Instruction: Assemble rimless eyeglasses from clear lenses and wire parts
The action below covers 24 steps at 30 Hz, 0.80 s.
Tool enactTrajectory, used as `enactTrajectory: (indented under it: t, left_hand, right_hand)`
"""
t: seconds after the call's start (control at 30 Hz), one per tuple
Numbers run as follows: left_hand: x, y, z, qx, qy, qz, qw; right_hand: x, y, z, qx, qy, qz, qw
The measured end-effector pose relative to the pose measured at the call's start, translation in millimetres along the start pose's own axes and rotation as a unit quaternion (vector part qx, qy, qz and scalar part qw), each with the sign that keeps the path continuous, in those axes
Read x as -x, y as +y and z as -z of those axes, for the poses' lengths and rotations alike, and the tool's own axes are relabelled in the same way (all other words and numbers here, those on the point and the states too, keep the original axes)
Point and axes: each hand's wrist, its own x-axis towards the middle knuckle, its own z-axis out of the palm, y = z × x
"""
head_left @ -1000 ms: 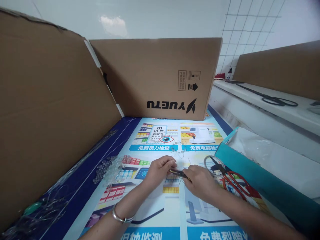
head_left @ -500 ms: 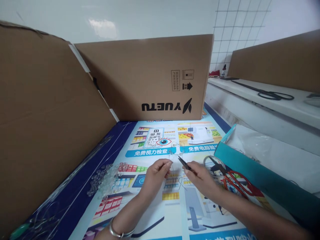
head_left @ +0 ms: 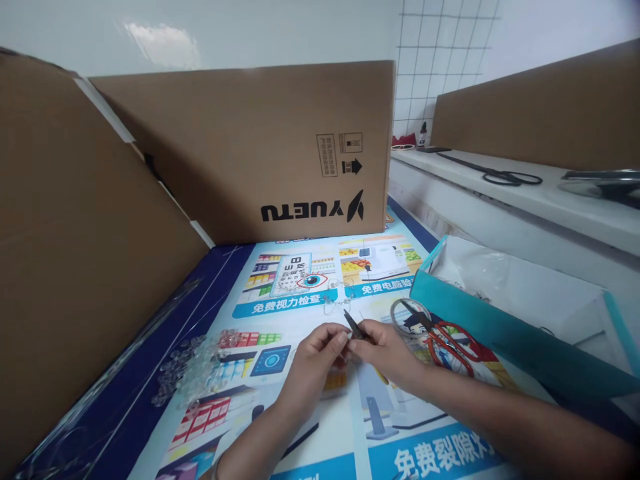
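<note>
My left hand (head_left: 324,355) is closed in a pinch near the middle of the table, on what looks like a thin wire, mostly hidden by the fingers. Touching it, my right hand (head_left: 384,350) is wrapped round a pair of pliers (head_left: 353,324) whose dark, narrow jaws point up and away; a bit of yellow handle shows below the palm. Just beyond the fingertips, a loose wire strand with clear beads (head_left: 336,301) lies on the printed table cover. A pile of clear beads (head_left: 193,370) spreads to the left of my left hand.
Right of my hands lie red-handled scissors (head_left: 453,345) across a round spool-like ring (head_left: 407,317). A teal box (head_left: 500,337) with plastic bags inside stands further right. Cardboard panels (head_left: 240,147) wall the back and left. Black scissors (head_left: 505,176) rest on a white ledge.
My hands have come together, so the fingertips now meet, with the pliers drawn close to the left hand. The camera view has turned slightly right.
</note>
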Motion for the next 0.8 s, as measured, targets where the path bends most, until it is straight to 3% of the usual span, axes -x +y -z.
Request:
enactTrajectory:
  t: [0.2, 0.67, 0.8]
  left_hand:
    - [0, -1, 0.7, 0.055, -0.016, 0.036, 0.998]
    - [-8, 0, 7.6, -0.113, 0.058, -0.034, 0.991]
    - [-8, -3, 10.4, -0.121, 0.053, -0.033, 0.991]
  right_hand:
    - [-2, -2, 2, -0.015, 0.025, 0.001, 1.0]
    - [-5, 3, 6, -0.036, 0.02, -0.018, 0.999]
    - [-5, 1, 6, -0.06, 0.022, -0.024, 0.998]
